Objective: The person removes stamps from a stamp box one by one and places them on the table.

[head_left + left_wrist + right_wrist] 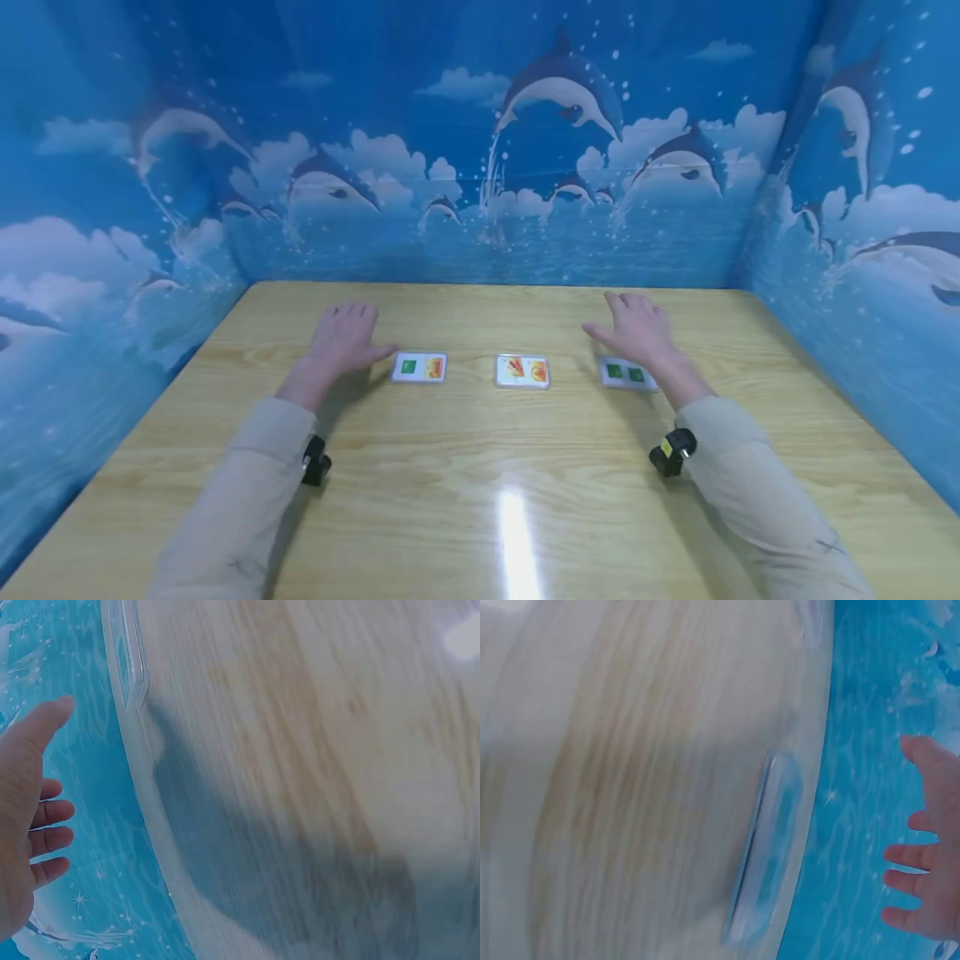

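Observation:
Three small flat cards in clear cases lie in a row on the wooden table. The left card (419,367) carries a green square and an orange picture; the middle card (522,372) has two orange-red pictures. On the right card (627,374) are two green squares, its edge partly covered by the right wrist. My left hand (344,337), thumb spread, hovers just left of the left card and holds nothing. Above and beyond the right card is my right hand (637,327), fingers extended and nothing held. In the right wrist view the case (765,851) appears edge-on, apart from the hand.
The pale wooden table (420,475) has a bright light reflection near its front. Blue dolphin-print sheets (480,242) stand along its back and both sides. Small black devices sit on the left wrist (316,461) and right wrist (672,452).

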